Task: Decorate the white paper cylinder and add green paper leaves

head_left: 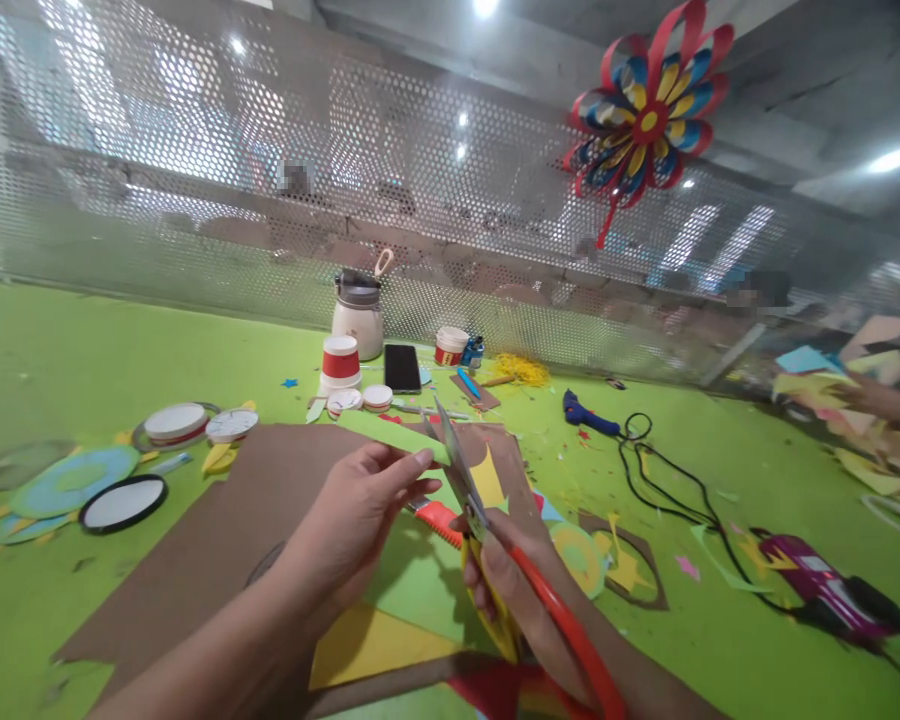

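A green worktop (60,350) runs up to a perforated metal screen (195,180), and a red, blue and yellow paper flower (649,115) hangs above on the right. Craft scraps are spread over the surface.

The green strip (390,435) is a long, narrow piece of light green paper, flat and slightly tilted, held in the air above a brown sheet (225,540) near the middle of the view. Its right end meets the open blades of the scissors (457,470), which point up and away; the blades are grey metal and the handles are red-orange.

The left hand (360,510) comes in from the lower left with the forearm raised, palm turned inward. Its fingers (412,462) are pressed together against the thumb, pinching the strip just beside the blades. The right hand (517,590) comes in from the lower right, below the blades, with its fingers curled tight through the scissor handles; the thumb is hidden.

Under the hands lie yellow and green sheets on the brown one. Further back stand a white jug (358,315), a red-banded cup (340,362), a black phone (402,367) and small round lids. On the left are blue paper rings and a black-rimmed disc (123,503). On the right lie a blue glue gun (589,415) with a black cord and a purple tool (817,585).
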Demonstrator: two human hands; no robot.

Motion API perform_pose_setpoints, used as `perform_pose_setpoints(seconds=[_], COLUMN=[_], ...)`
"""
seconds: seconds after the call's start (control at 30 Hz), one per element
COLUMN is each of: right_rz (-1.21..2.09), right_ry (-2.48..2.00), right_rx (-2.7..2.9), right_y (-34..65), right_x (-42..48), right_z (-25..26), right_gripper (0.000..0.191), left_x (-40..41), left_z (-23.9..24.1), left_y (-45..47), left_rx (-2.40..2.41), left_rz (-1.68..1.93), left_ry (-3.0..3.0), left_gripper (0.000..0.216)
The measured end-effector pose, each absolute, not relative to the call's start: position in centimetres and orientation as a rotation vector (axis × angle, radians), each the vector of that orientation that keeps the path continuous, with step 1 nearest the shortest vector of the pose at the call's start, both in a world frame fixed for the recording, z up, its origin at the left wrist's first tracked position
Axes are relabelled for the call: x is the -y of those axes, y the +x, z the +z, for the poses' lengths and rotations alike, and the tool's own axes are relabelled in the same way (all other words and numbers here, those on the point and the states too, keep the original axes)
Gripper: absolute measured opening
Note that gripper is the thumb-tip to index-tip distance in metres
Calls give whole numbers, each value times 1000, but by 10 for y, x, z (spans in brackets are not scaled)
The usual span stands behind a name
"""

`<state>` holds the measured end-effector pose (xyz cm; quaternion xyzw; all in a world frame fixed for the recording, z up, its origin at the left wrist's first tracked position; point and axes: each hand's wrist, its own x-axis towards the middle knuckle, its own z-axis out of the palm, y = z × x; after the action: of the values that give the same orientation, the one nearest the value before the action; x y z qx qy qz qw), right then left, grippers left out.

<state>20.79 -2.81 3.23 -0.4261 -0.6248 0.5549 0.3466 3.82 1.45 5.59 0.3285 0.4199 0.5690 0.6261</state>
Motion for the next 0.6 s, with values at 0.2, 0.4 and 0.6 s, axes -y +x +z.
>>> perform_pose_setpoints(seconds=[0.2, 0.4, 0.6], right_rz=[1381, 1348, 1262], right_ry=[-1086, -1092, -1122], right_rx=[1622, 1604, 1673], right_y=[207, 205, 206], right_x=[27, 23, 27], right_z=[34, 22, 26], right_gripper=[60, 60, 60], left_x=[-15, -12, -10], left_z=[57, 57, 59], left_y=[37, 41, 43], left_rx=[-978, -971, -975], left_rz=[1344, 1372, 1365], left_ry=[783, 797, 792], left_gripper=[21, 23, 25])
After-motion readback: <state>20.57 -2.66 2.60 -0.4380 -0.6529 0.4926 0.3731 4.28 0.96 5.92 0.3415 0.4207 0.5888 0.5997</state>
